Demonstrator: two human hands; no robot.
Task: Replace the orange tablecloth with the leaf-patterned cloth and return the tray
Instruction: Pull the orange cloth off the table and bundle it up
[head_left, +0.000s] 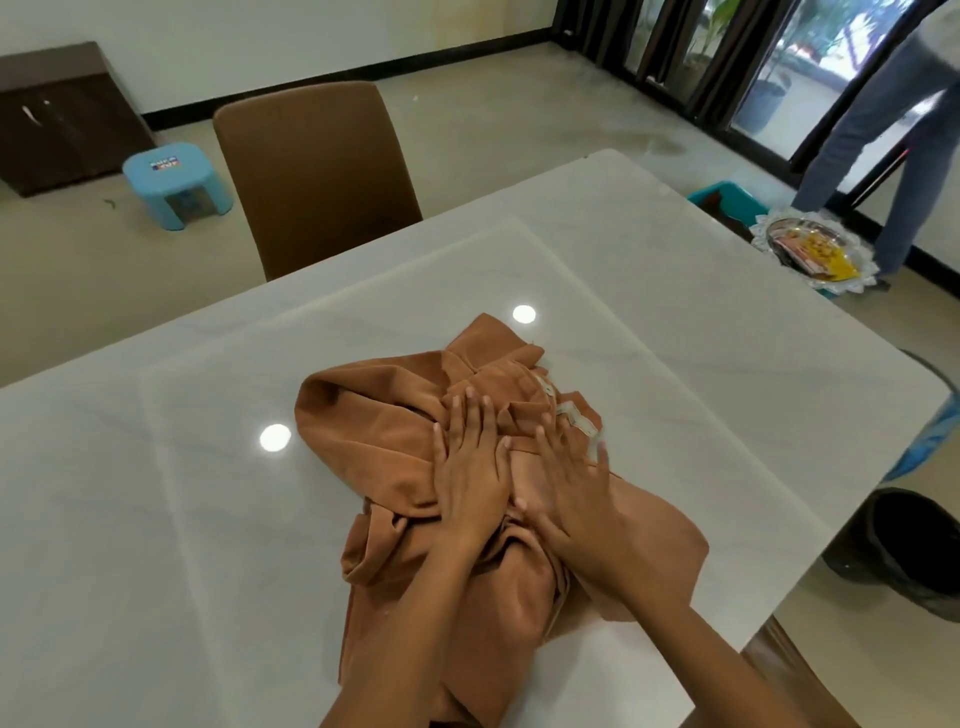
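Fingers (470, 410) on my left hand (470, 483) were straight and spread, pressing flat on the bunched orange tablecloth (384, 447) mid-worktop (156, 519). My right hand (576, 488) did the same just beside it, gripping nothing. Tray (810, 249) sat off past the far right corner.

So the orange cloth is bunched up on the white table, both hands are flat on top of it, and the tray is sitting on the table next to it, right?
Not quite. The head view shows the tray off the table, beyond its far right corner, not next to the cloth. The rest holds: the orange cloth is bunched up on the white table, with the left hand and right hand flat on top.
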